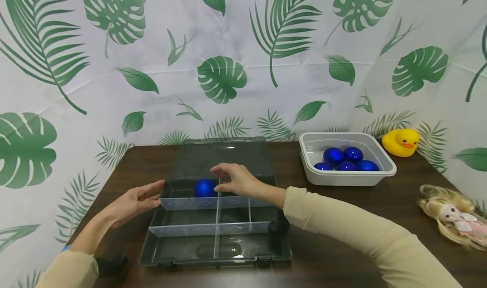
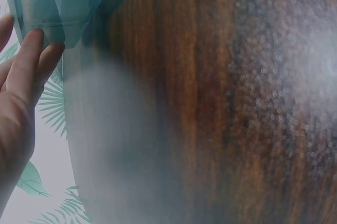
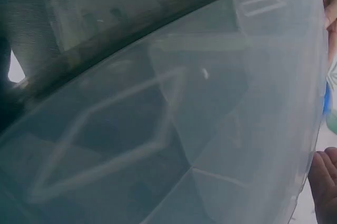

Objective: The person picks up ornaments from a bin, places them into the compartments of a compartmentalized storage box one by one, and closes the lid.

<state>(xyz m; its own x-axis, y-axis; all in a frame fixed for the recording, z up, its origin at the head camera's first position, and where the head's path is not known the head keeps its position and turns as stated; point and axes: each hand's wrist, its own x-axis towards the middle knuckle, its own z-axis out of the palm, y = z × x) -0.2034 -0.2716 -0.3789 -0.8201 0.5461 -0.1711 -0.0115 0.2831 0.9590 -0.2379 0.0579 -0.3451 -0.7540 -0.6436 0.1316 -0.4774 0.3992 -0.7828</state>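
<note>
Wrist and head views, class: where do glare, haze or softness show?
Left wrist: speckled glare at right on the table, pale haze toward the left; right wrist: soft, milky look over the divider; head: mostly sharp, small highlights on the box.

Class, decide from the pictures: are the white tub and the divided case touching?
Apart: the head view shows brown tabletop between the white tub and the divided case.

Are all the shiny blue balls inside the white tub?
No, one shiny blue ball sits in the back left compartment of the open divided case, beside the right hand.
</note>
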